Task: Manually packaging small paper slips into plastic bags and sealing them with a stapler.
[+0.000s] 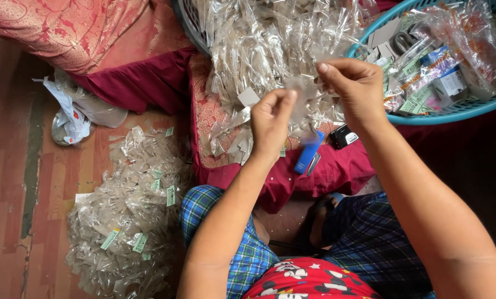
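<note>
Small clear pouch hangs upright btwn our hands: left hand pinches its lower-left edge, right hand its top-right.

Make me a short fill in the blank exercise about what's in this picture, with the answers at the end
1. Both hands, left hand and right hand, hold a small clear ____ between them.
2. The basket at upper right is ____ in colour.
3. The blue stapler lies on a dark ____ cloth.
4. The heap of clear packets lies on the ____.

Answers: plastic packet; blue; red; floor
</note>
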